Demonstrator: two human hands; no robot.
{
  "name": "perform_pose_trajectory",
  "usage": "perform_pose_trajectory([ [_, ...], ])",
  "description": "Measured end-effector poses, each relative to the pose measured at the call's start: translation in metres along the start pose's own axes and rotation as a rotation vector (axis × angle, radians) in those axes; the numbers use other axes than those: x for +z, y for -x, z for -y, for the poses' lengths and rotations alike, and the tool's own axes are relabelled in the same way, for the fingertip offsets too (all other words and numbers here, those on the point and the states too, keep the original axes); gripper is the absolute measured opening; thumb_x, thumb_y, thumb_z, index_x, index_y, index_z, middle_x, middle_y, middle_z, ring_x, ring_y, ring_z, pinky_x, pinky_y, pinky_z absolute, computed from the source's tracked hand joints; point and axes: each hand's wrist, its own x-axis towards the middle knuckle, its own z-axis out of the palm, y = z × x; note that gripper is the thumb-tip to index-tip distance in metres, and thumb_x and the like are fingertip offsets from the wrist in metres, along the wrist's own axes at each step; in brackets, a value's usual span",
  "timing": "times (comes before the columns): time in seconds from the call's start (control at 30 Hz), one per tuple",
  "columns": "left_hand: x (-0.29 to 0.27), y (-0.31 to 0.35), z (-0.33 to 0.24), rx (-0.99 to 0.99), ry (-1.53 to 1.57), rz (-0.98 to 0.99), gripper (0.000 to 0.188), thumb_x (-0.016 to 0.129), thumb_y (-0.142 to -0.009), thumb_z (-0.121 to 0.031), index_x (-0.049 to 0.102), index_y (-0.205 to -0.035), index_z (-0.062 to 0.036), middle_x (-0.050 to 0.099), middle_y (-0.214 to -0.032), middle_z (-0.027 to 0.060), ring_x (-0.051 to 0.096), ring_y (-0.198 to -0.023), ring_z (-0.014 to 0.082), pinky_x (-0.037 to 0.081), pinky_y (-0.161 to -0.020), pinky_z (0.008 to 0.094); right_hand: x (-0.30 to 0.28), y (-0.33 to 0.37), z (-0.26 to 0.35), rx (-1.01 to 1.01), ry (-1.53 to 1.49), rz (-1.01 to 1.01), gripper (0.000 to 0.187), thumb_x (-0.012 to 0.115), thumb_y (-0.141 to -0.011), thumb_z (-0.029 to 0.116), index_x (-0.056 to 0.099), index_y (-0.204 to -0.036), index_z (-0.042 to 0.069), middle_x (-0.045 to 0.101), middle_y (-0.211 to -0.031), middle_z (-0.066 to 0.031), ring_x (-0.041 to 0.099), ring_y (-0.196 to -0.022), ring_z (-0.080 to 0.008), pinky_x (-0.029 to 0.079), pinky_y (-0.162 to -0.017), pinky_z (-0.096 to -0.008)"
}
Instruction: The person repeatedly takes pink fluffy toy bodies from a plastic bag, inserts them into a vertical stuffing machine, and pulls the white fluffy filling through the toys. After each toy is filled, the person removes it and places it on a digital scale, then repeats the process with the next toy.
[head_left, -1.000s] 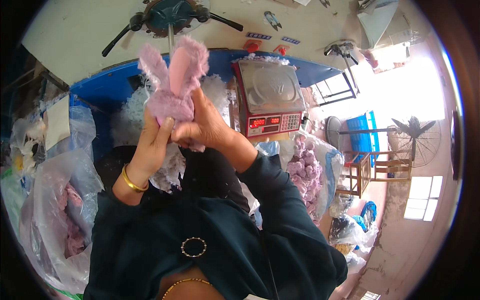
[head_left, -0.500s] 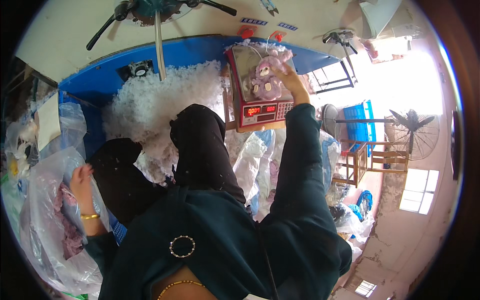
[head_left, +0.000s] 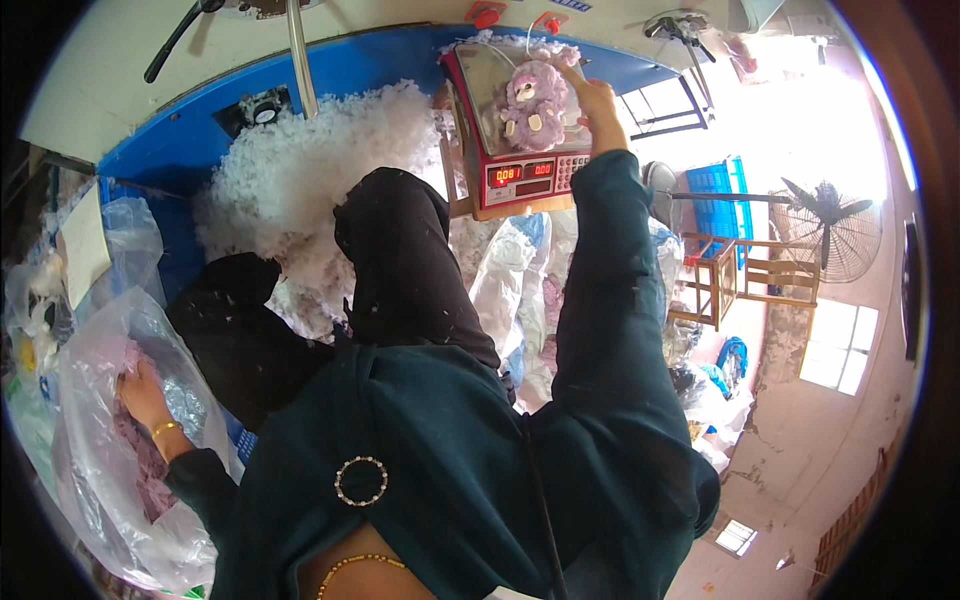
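A pinkish-purple plush toy [head_left: 537,105] with a pale muzzle and pale feet sits on the metal pan of a red digital scale [head_left: 527,180]. Beside its upper right edge is my right hand [head_left: 600,108], fingers stretched out and partly hidden behind the plush. My left hand [head_left: 146,397] reaches into a large clear plastic bag [head_left: 95,470] at the left. Its fingers are bent into a pinkish-purple plush piece [head_left: 145,460] lying in the bag; the fingertips are partly sunk in the pile.
White fibre stuffing [head_left: 300,160] is heaped in a blue-edged trough [head_left: 180,130] before my knees. A metal tube [head_left: 300,60] juts over it. To the right stand a blue crate [head_left: 718,205], a fan [head_left: 825,230] and a wooden stool [head_left: 715,285]; filled plastic bags [head_left: 505,265] lie below the scale.
My left hand has moved from outside the bag into it, onto the plush piece. My right hand has drawn off the toy's front to its right edge; the scale's reading has changed.
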Motion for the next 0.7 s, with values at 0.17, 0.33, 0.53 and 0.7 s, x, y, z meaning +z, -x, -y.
perform_pose_trajectory([
  [0.17,-0.065,0.036,-0.057,0.181,0.308,-0.128,0.03,0.057,-0.088,-0.018,0.062,-0.111,0.0014,0.057,-0.114,0.0224,0.052,-0.103,0.0389,0.04,-0.093,0.0421,0.051,0.018,0.017,-0.189,0.304,0.118,0.085,0.078,-0.058,0.058,0.062,-0.106,-0.01,0.067,-0.094,-0.0174,0.065,-0.085,-0.0231,0.052,-0.073,-0.0349],
  [0.33,-0.107,0.057,-0.135,0.143,0.826,-0.12,0.027,0.062,-0.086,-0.01,0.06,-0.106,0.0072,0.056,-0.115,0.0151,0.053,-0.106,0.0278,0.039,-0.093,0.0346,0.077,0.14,0.048,-0.737,-0.247,0.545,0.068,0.085,-0.058,0.034,0.059,-0.111,0.0,0.067,-0.099,-0.0157,0.065,-0.096,-0.0242,0.051,-0.079,-0.0366],
  [0.53,-0.112,0.038,-0.193,0.025,1.361,0.134,0.023,0.06,-0.083,-0.004,0.06,-0.104,0.0061,0.059,-0.106,0.0107,0.056,-0.098,0.0198,0.042,-0.085,0.028,0.056,0.282,0.105,-1.439,-0.276,0.346,0.095,0.086,-0.054,0.031,0.041,-0.131,0.0,0.047,-0.128,-0.0247,0.048,-0.119,-0.0401,0.041,-0.1,-0.0426],
  [0.7,-0.111,0.036,-0.223,0.12,1.394,0.177,0.022,0.059,-0.084,-0.004,0.061,-0.103,0.0054,0.059,-0.107,0.0074,0.056,-0.094,0.015,0.042,-0.081,0.0251,0.096,0.289,0.155,-1.386,-0.515,0.064,0.067,0.08,-0.055,0.018,0.051,-0.112,-0.003,0.05,-0.105,-0.0222,0.05,-0.098,-0.0407,0.046,-0.085,-0.0458],
])
